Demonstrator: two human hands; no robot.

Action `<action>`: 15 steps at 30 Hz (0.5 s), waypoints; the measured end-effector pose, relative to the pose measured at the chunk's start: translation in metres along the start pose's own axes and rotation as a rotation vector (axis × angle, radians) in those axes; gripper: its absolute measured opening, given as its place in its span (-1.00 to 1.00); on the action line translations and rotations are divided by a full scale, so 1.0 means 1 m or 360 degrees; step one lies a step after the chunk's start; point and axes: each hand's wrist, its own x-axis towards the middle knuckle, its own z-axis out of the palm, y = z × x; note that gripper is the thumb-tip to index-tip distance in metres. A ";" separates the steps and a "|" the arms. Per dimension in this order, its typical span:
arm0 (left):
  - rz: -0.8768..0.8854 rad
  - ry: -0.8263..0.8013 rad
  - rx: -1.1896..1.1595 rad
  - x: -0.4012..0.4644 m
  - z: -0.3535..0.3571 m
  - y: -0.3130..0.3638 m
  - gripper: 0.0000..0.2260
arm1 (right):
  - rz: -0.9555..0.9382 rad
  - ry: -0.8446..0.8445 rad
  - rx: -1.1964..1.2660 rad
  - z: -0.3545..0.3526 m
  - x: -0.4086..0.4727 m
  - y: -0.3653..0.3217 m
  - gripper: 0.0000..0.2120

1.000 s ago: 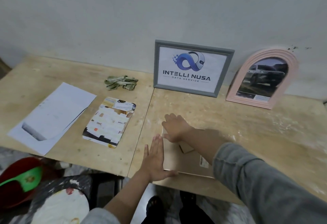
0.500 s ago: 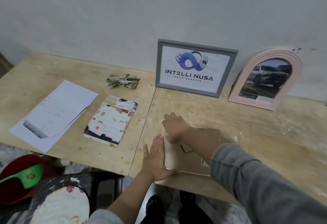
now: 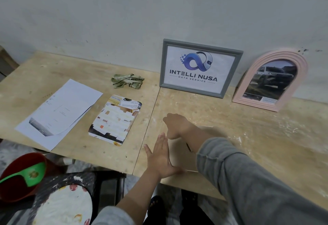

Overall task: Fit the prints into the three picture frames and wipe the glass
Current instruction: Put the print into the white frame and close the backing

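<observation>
left hand [image 3: 160,159] flat, fingers straight and together, edge pressed against the left side of the third frame [image 3: 179,155], which lies face down on the tabletop [image 3: 248,136] near its front edge. right hand [image 3: 175,125] sits on the frame's far left corner, fingers curled over; whether that grip pinches a tab or only presses down i cannot tell, the forearm hides most of the backing.

judgement: step in hand is the last frame, backing being squared or closed. the other two look done: grey frame [image 3: 200,68] with logo print and pink arched frame [image 3: 271,81] with car photo lean on the wall.

loose prints lie well to the left: a collage print [image 3: 115,120] and white sheets [image 3: 58,111]. crumpled cloth [image 3: 127,81] beyond them.

next move likely calls for securing the back, turning the frame over, then reaching for the cloth.
</observation>
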 end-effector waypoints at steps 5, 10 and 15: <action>-0.0001 0.0014 -0.0093 -0.002 0.001 -0.002 0.17 | 0.0003 -0.0066 0.0073 -0.005 -0.007 -0.002 -0.58; 0.0031 0.0071 -0.0171 -0.005 0.005 0.000 0.15 | 0.0032 -0.0165 0.0341 -0.014 -0.015 0.004 -0.80; 0.0036 0.0065 -0.0210 -0.007 0.003 0.001 0.17 | 0.0101 -0.0239 0.0536 -0.020 -0.018 0.008 -0.86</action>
